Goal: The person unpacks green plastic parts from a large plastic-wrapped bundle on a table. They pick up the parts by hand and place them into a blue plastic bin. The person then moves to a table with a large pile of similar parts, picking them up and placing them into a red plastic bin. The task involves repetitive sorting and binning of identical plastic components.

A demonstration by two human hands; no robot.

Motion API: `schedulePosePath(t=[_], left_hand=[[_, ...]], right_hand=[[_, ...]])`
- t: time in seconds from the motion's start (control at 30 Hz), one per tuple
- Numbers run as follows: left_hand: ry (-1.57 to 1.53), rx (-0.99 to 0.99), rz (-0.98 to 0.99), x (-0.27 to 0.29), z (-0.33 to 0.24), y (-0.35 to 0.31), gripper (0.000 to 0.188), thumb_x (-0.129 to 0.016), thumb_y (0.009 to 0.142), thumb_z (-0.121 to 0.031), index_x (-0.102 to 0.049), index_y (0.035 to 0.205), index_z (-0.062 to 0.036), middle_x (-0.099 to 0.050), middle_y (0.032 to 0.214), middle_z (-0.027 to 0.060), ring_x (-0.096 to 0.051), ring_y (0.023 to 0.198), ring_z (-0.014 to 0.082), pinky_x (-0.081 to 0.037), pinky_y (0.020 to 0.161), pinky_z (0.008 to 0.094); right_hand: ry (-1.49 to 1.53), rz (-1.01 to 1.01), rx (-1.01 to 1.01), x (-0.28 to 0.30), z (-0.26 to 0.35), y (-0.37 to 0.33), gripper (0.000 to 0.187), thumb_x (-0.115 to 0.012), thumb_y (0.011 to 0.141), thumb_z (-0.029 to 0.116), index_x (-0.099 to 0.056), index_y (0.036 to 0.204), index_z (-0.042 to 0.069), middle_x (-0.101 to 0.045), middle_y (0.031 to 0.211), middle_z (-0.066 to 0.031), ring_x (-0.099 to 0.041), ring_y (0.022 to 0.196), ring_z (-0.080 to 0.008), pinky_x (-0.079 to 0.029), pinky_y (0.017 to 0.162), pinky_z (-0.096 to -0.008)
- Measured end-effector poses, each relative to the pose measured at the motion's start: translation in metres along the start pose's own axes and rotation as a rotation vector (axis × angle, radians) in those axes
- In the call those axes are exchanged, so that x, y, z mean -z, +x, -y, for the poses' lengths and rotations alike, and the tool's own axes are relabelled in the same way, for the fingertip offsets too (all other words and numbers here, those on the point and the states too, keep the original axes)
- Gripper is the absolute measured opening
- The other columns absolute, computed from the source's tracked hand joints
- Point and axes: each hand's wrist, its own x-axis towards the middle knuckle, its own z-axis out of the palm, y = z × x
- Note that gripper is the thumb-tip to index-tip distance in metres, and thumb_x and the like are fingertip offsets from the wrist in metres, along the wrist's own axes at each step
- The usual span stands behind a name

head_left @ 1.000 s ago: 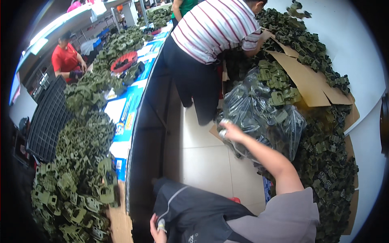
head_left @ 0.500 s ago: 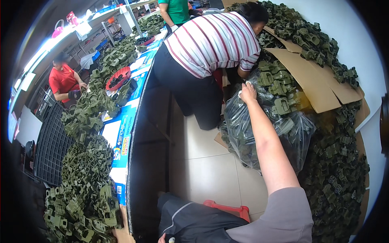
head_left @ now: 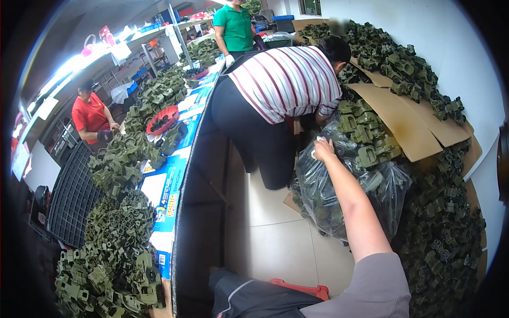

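My right arm reaches forward, and my right hand [head_left: 324, 149] is closed on the upper edge of a clear plastic bag [head_left: 318, 183]. White coverings show on its fingertips. Olive-green molded plastic parts [head_left: 366, 127] fill the bag and show at its open top. My left hand is out of view. Just beyond the bag, a person in a striped shirt [head_left: 289, 82] bends down, with one hand mostly hidden behind its far side.
Cardboard sheets [head_left: 403, 122] lean over a large heap of green parts [head_left: 440, 228] along the right wall. At left, a long table [head_left: 172, 185] carries piled parts and a red basket [head_left: 163, 119]. A red stool [head_left: 302, 287] is near me. People in green [head_left: 234, 29] and red [head_left: 91, 114] stand beyond.
My view has tilted up slightly, so the scene sits lower and more of the person in green shows. My right hand stays at the bag. Fingers at the lower edge have left view.
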Motion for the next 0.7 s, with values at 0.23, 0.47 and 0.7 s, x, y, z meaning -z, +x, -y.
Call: schedulePosePath(t=[0.23,0.47,0.7], left_hand=[[-0.036,0.053,0.023,-0.002,0.016,-0.007,0.034,-0.058,0.076,-0.006,-0.053,0.109,-0.0029,-0.056,0.1,0.0182,-0.053,0.092,0.0296,-0.04,0.082,0.0363],[-0.003,0.124,0.049,-0.014,0.019,-0.013,0.041,-0.061,0.076,-0.015,-0.049,0.114,-0.0051,-0.05,0.11,0.0195,-0.045,0.102,0.0323,-0.035,0.088,0.0386],[0.004,0.151,0.101,-0.007,0.012,-0.015,0.039,-0.058,0.078,-0.016,-0.048,0.115,-0.0053,-0.049,0.112,0.0204,-0.044,0.104,0.0331,-0.033,0.09,0.0378]], right_hand=[[0.058,-0.328,-0.042,0.051,0.006,0.01,0.024,-0.056,0.067,0.017,-0.058,0.088,0.006,-0.055,0.101,-0.0124,-0.049,0.1,-0.0288,-0.036,0.087,-0.0433],[-0.028,-0.139,-0.061,0.003,-0.008,-0.012,0.018,-0.056,0.068,0.019,-0.062,0.08,0.007,-0.06,0.086,-0.0137,-0.057,0.087,-0.0279,-0.042,0.077,-0.0397],[0.118,-0.044,0.249,-0.046,0.014,-0.096,0.034,-0.062,0.063,0.015,-0.061,0.096,0.011,-0.056,0.099,-0.0089,-0.05,0.099,-0.0239,-0.034,0.085,-0.0381]])
